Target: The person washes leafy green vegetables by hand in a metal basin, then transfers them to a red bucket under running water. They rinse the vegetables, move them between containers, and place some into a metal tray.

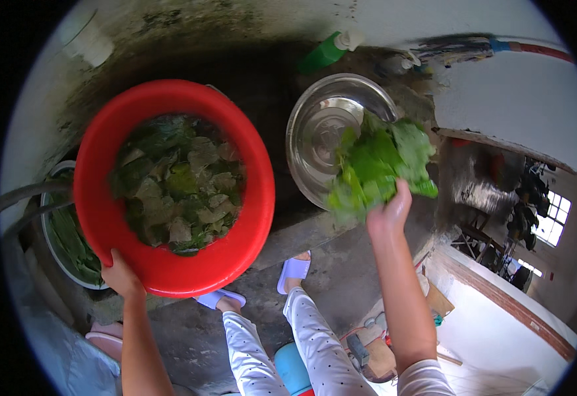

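Note:
My left hand grips the near-left rim of a large red plastic basin, its fingers hidden behind the rim. Inside the basin, many cut green leaves lie in what looks like water. My right hand holds a bunch of wet leafy greens over the right edge of a stainless steel bowl. The part of the bowl that shows holds no leaves. Partly behind the red basin at the left stands a pale-rimmed basin with long green leaves in it.
A green bottle with a white cap stands behind the steel bowl. Dark hoses or pipes reach the red basin's left side. Below the concrete ledge are my feet in lilac slippers and a blue container.

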Demonstrator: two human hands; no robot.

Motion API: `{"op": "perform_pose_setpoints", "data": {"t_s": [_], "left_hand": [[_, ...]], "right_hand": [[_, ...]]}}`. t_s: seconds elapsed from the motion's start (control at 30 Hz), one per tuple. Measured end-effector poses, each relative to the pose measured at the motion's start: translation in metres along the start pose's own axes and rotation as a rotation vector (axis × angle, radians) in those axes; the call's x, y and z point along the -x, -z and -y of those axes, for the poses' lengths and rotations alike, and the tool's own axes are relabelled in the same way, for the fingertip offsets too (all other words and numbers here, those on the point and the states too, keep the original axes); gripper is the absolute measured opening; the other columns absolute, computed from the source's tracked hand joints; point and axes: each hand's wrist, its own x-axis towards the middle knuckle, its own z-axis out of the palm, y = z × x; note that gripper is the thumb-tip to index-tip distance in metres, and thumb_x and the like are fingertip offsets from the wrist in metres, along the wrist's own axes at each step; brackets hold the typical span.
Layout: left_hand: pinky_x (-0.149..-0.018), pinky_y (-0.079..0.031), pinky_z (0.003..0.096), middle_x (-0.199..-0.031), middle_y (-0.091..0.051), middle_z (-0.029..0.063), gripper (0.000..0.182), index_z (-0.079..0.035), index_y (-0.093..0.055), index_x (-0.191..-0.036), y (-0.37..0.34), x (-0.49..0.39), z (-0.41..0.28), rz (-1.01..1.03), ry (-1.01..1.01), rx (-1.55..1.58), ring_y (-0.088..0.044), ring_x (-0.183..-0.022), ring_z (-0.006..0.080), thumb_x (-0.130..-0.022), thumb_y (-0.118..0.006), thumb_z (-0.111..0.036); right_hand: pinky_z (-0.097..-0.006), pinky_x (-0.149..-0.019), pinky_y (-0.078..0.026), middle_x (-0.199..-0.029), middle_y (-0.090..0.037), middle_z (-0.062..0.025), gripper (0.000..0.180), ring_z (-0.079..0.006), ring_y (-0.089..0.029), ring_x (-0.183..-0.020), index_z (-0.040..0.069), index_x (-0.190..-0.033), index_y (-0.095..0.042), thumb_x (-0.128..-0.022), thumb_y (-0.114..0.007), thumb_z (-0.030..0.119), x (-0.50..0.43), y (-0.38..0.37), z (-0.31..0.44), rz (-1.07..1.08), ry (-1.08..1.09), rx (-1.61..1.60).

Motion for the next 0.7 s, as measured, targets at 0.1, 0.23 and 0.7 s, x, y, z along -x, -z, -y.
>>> {"op": "perform_pose_setpoints", "data": {"t_s": [0.1, 0.23, 0.7], "left_hand": [[-0.083, -0.045, 0.0364, -0.106, -0.063, 0.0196, 0.046, 0.009, -0.055, -0.113, -0.001, 0.002, -0.002, -0.026, 0.005, 0.052, -0.061, -0.09, 0.0283, -0.082, -0.055, -0.025], [-0.084, -0.044, 0.0362, -0.103, -0.064, 0.0174, 0.044, 0.007, -0.058, -0.111, 0.0, 0.006, -0.007, 0.001, 0.01, 0.047, -0.061, -0.09, 0.0274, -0.08, -0.055, -0.025], [-0.079, -0.047, 0.0365, -0.093, -0.067, 0.0193, 0.034, 0.008, -0.06, -0.101, -0.003, 0.015, -0.016, -0.079, -0.05, 0.023, -0.064, -0.084, 0.0283, -0.079, -0.058, -0.018]], "right_hand": [[-0.0349, -0.099, -0.032, -0.126, -0.049, -0.01, 0.056, -0.0228, -0.042, -0.119, 0.009, -0.128, -0.042, -0.077, -0.066, 0.017, -0.059, -0.003, -0.021, 0.032, -0.091, 0.261], [-0.043, -0.108, -0.014, -0.148, -0.023, -0.0152, 0.09, -0.0293, -0.017, -0.137, 0.019, -0.146, -0.015, -0.074, -0.069, 0.025, -0.077, 0.04, -0.026, -0.166, -0.159, 0.713], [-0.0355, -0.08, -0.044, -0.102, -0.056, -0.0127, 0.025, -0.0265, -0.055, -0.094, 0.002, -0.098, -0.057, -0.074, -0.055, -0.006, 0.066, -0.056, -0.067, 0.789, 1.006, 1.184]]}}
